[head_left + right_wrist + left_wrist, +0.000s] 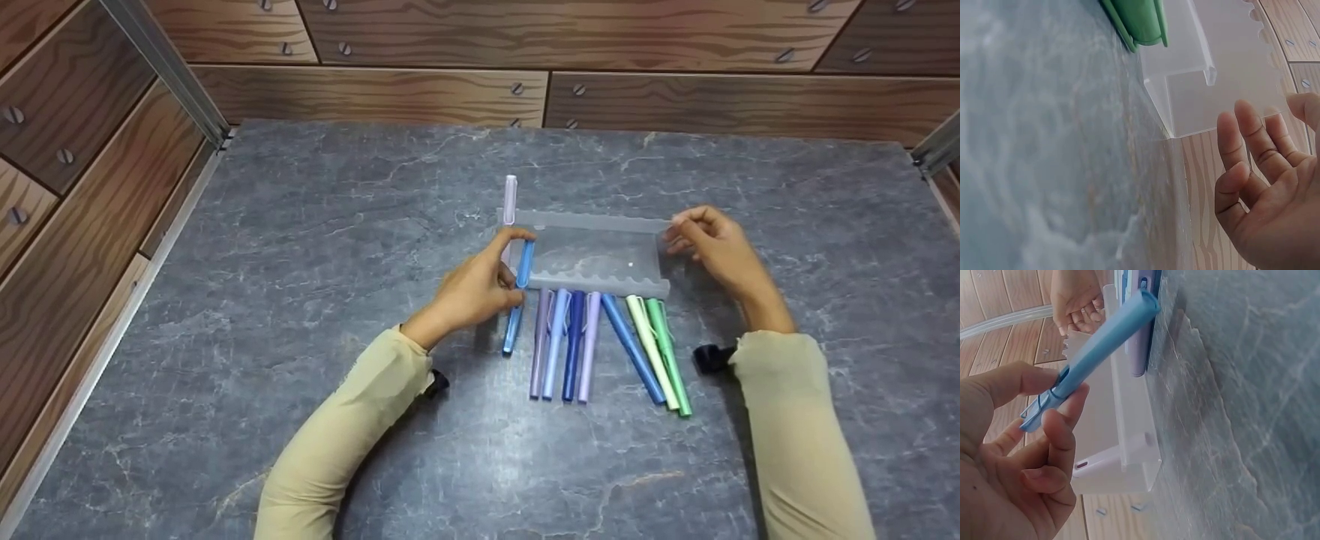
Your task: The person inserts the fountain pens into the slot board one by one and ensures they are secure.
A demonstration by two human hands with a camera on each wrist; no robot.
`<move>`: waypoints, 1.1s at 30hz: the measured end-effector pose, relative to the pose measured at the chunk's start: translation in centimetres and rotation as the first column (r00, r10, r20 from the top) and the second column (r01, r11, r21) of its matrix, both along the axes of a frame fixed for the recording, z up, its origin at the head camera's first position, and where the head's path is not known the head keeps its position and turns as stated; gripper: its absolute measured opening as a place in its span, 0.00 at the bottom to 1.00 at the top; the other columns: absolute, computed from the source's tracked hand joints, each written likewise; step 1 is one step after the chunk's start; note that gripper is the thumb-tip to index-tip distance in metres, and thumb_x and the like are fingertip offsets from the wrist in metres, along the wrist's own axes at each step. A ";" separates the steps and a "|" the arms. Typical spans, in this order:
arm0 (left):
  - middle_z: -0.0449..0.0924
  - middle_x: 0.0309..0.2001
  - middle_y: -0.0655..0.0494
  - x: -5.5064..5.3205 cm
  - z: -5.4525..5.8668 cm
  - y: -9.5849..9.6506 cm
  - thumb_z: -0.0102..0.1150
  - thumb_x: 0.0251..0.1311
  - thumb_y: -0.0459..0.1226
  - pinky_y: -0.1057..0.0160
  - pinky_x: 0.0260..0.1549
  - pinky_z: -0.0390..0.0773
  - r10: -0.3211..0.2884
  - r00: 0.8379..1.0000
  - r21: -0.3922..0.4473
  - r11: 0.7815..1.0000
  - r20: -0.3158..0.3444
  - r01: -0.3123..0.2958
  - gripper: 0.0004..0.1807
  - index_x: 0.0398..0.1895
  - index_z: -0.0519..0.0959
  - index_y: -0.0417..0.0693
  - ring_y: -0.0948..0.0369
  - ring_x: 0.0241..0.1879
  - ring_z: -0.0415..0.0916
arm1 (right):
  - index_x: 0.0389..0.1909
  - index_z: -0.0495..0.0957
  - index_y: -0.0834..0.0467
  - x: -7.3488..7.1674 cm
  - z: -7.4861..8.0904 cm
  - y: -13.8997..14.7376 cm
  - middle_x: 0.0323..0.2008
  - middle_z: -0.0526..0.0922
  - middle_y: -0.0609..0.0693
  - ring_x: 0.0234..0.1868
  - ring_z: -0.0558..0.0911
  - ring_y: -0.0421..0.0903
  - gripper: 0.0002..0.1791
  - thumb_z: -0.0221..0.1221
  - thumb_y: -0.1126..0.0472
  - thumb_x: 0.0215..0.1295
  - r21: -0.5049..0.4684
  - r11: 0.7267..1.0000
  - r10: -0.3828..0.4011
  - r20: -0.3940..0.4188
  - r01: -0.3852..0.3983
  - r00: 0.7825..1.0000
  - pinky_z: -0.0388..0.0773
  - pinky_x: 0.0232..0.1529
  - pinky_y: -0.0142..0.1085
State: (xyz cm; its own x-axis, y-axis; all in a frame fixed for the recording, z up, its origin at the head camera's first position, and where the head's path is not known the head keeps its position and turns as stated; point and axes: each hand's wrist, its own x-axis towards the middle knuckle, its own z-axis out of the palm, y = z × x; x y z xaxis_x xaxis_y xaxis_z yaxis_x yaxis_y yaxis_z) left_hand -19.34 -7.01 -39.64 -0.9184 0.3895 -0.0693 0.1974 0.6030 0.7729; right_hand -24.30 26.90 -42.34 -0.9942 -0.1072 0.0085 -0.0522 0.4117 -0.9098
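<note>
My left hand (471,291) pinches a blue pen (524,264) by its clip end between thumb and fingertips, held tilted above the left end of a clear plastic pen rack (592,247). A pale lilac pen (510,196) lies across that end of the rack, its middle hidden behind the left hand. At the rack's far right corner, my right hand (716,244) holds the edge between thumb and index finger, the other fingers loosely bent. In the left wrist view the blue pen (1095,349) points up and away from the palm.
Along the rack's near side lie several pens: a purple, light-blue, dark-blue and lilac group (564,345), then a blue pen (634,350), a pale green pen (652,352) and a green pen (669,358). Wood-patterned panels (420,94) border the grey marbled table (315,225).
</note>
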 end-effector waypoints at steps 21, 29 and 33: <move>0.86 0.38 0.56 -0.6 0.5 -0.1 0.63 0.55 0.32 0.67 0.18 0.70 0.051 0.982 -0.013 0.998 -0.182 -0.055 0.37 0.66 0.61 0.69 0.62 0.23 0.75 | 0.39 0.72 0.47 -0.1 -0.1 -0.1 0.29 0.82 0.30 0.31 0.82 0.31 0.05 0.50 0.51 0.73 -0.009 1.000 -0.003 0.017 0.004 1.000 0.71 0.32 0.31; 0.86 0.38 0.55 -1.1 0.6 0.1 0.62 0.55 0.32 0.68 0.15 0.68 0.066 0.969 -0.007 0.998 -0.237 -0.070 0.37 0.66 0.61 0.67 0.63 0.18 0.72 | 0.41 0.72 0.48 -0.2 -0.2 0.1 0.30 0.81 0.30 0.32 0.82 0.31 0.06 0.50 0.51 0.73 0.002 1.000 -0.014 0.031 0.014 0.999 0.71 0.33 0.31; 0.86 0.38 0.57 -1.3 1.0 0.3 0.62 0.56 0.33 0.66 0.17 0.70 0.085 0.959 -0.023 0.995 -0.271 -0.095 0.36 0.65 0.61 0.69 0.64 0.19 0.74 | 0.41 0.71 0.50 -0.2 -0.1 0.2 0.30 0.81 0.30 0.32 0.82 0.31 0.06 0.49 0.54 0.73 0.004 1.000 -0.012 0.028 0.012 1.000 0.71 0.33 0.30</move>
State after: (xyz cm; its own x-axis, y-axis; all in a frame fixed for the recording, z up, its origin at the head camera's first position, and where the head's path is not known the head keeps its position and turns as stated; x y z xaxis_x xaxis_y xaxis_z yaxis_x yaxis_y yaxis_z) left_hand -20.66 -6.66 -38.68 -0.9360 0.3063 0.1734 0.3392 0.6538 0.6764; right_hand -24.49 27.07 -42.45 -0.9953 -0.0951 -0.0198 -0.0216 0.4158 -0.9092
